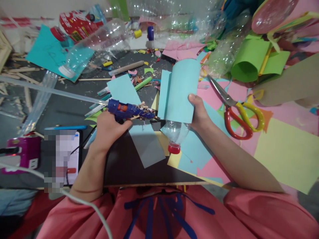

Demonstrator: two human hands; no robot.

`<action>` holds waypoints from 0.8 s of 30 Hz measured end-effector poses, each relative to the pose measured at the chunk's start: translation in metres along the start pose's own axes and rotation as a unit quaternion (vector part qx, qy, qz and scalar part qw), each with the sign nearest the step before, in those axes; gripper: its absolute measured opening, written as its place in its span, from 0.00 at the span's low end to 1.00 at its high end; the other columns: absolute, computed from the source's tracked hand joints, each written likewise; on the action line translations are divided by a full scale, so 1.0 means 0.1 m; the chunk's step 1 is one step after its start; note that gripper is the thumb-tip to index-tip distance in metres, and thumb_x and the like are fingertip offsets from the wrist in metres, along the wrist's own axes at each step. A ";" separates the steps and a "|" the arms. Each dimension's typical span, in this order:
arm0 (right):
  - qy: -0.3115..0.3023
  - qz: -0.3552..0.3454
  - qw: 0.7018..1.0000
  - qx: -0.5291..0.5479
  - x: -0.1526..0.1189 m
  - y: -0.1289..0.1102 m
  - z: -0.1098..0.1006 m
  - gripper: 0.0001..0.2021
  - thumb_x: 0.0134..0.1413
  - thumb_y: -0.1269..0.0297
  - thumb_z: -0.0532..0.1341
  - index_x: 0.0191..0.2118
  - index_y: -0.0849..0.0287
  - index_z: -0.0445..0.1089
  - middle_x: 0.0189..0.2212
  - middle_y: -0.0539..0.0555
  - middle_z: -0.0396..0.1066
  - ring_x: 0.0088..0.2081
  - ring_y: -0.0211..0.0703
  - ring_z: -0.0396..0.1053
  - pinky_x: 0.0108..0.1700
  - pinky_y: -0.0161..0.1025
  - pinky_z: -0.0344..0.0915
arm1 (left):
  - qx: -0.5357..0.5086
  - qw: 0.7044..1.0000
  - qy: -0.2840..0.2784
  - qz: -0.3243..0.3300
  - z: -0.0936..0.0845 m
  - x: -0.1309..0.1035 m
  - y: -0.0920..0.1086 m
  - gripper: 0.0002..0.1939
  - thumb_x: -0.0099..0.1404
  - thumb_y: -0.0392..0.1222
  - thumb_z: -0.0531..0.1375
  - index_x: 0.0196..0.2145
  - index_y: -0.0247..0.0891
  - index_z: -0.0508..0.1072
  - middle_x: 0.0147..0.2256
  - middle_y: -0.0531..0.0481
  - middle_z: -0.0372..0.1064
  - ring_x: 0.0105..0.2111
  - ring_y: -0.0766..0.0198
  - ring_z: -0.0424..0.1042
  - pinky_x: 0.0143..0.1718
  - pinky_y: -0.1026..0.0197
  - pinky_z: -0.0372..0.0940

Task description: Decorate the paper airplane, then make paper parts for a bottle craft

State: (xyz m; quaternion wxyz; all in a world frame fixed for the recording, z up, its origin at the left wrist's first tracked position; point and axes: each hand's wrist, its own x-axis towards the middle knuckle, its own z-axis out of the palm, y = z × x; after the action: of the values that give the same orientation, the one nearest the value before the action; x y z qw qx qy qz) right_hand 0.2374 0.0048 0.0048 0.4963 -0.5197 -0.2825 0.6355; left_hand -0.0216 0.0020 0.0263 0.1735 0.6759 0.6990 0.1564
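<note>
Hands apart. Left hand (106, 131) grips blue glue gun (119, 110), nozzle (150, 115) pointing right. Right hand (200, 113) clasps plastic bottle (177, 128) wrapped in light-blue paper (183, 89); bottle lies between both hands, red cap (173, 148) nearward.

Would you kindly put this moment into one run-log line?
left grip: holding glue gun, pointed toward bottle | right grip: holding light-blue paper around bottle, red cap nearest | nearby: scissors, right of bottle
</note>
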 end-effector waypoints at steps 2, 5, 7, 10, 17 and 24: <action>0.000 -0.001 1.000 0.006 0.00 0.00 0.00 0.28 0.28 0.38 0.70 0.34 0.53 0.70 0.35 0.54 0.75 0.47 0.57 0.72 0.48 0.52 0.71 | 0.006 1.000 -0.001 -0.002 0.01 0.00 -0.01 0.08 0.44 0.44 0.62 0.22 0.41 0.66 0.21 0.51 0.61 0.32 0.51 0.70 0.38 0.55 0.65; 0.003 0.005 1.000 0.019 -0.01 -0.02 0.01 0.29 0.23 0.39 0.71 0.32 0.53 0.71 0.31 0.52 0.74 0.42 0.54 0.73 0.48 0.51 0.71 | 0.013 1.000 -0.001 0.005 0.01 0.00 0.00 0.08 0.44 0.45 0.61 0.22 0.41 0.66 0.21 0.50 0.61 0.31 0.51 0.70 0.37 0.55 0.65; 0.008 0.011 1.000 0.027 -0.01 -0.03 0.03 0.30 0.19 0.39 0.73 0.31 0.52 0.72 0.29 0.51 0.73 0.38 0.52 0.72 0.47 0.50 0.71 | 0.026 1.000 -0.009 0.005 0.00 -0.01 0.03 0.08 0.46 0.47 0.59 0.23 0.41 0.67 0.22 0.50 0.63 0.31 0.51 0.70 0.37 0.56 0.65; 0.007 0.016 0.999 0.031 -0.01 -0.04 0.03 0.30 0.17 0.39 0.73 0.31 0.52 0.72 0.29 0.50 0.73 0.37 0.51 0.72 0.46 0.50 0.71 | 0.060 0.997 -0.037 -0.014 -0.04 -0.02 0.10 0.09 0.49 0.47 0.57 0.25 0.39 0.68 0.25 0.49 0.66 0.34 0.51 0.71 0.39 0.55 0.65; -0.008 0.008 1.000 0.007 0.01 -0.02 -0.01 0.30 0.23 0.38 0.71 0.34 0.53 0.70 0.32 0.52 0.74 0.42 0.55 0.73 0.48 0.53 0.71 | 0.095 0.993 -0.060 -0.030 -0.07 -0.01 0.14 0.09 0.50 0.47 0.56 0.24 0.39 0.68 0.25 0.48 0.65 0.33 0.52 0.71 0.39 0.56 0.65; -0.019 0.008 1.000 -0.004 0.01 -0.02 -0.01 0.31 0.25 0.38 0.71 0.35 0.53 0.69 0.34 0.53 0.74 0.42 0.55 0.73 0.46 0.52 0.72 | 0.098 0.994 -0.044 -0.023 -0.05 0.00 0.10 0.08 0.50 0.47 0.56 0.24 0.40 0.66 0.25 0.49 0.64 0.34 0.52 0.71 0.39 0.56 0.65</action>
State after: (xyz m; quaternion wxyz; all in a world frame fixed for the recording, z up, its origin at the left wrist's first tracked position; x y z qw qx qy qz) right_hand 0.2390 0.0061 0.0055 0.4832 -0.5120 -0.2902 0.6482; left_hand -0.0148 0.0021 0.0350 0.1405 0.6797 0.7180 0.0536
